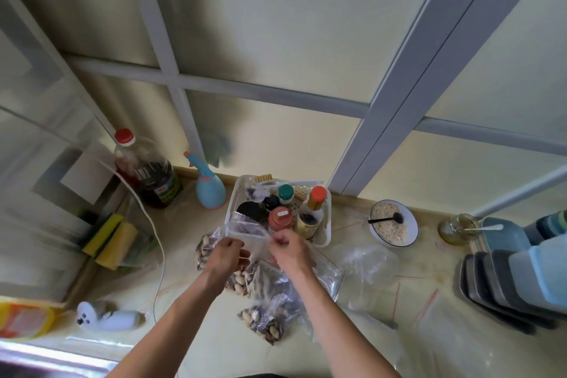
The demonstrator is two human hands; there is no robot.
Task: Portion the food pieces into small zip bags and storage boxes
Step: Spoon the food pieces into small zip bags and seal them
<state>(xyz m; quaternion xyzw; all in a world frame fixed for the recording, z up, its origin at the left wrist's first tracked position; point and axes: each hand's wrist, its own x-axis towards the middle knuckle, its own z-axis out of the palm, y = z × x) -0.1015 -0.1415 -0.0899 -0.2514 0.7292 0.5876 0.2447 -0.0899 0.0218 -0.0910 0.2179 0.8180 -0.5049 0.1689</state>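
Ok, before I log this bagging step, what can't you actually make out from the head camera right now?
- Zip bag mouth: both hands, left hand and right hand, cover its seal; open or closed unclear.
- Food pieces: partly under the forearms, blurred by plastic.
- Storage boxes: cut off by the right edge.
- Basket bottle labels: too small.

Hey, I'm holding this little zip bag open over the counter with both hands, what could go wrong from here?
1. The clear small zip bag is pinched at its mouth by the left hand and right hand; if one pinch slips, pieces may spill.
2. The white plastic basket of condiment bottles stands just behind the hands; a forward jerk might knock a bottle.
3. The white ceramic bowl of oats sits near loose clear plastic bags; dragging one might tip it.
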